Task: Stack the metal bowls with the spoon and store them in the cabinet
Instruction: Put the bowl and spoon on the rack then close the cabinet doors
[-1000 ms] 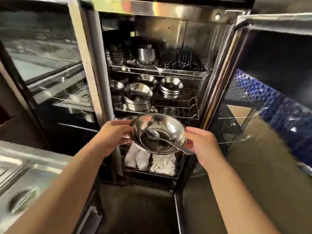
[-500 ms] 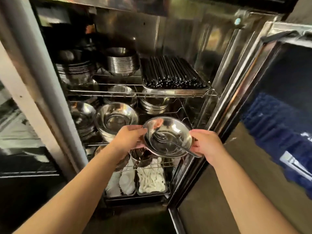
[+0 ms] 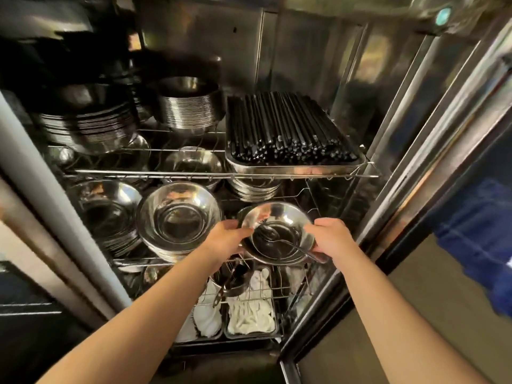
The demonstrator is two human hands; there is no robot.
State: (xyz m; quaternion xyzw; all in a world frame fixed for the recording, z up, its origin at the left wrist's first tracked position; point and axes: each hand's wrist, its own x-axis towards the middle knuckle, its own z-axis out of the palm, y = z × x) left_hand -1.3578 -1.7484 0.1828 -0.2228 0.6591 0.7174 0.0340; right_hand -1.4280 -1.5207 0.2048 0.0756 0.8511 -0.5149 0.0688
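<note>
While the bowls [image 3: 278,235] were held out in front of the open cabinet [image 3: 304,51] a second ago, they now sit well inside its opening, over the right end of the middle shelf [image 3: 133,260], and the view has closed in on the racks. That puts the storing step near its end: the stack looks ready to be lowered onto the free patch of wire, though I cannot tell whether its base touches the shelf yet.

Both forearms reach forward and slightly inward. On the left rim the left hand [image 3: 225,241] has its fingers [image 3: 230,224] curled over the edge. At the right rim the right hand [image 3: 331,238] grips from the near side, close to where the spoon [image 3: 279,239] handle juts out over the edge. Neither hand has let go.

Inside the top bowl the spoon lies with its head toward the far left.

Just left of the held stack stands a taller pile of bowls [image 3: 178,217], near enough that a sideways drift would knock rims together. Above, a tray of chopsticks [image 3: 291,131] overhangs the spot, so headroom looks tight.
</note>
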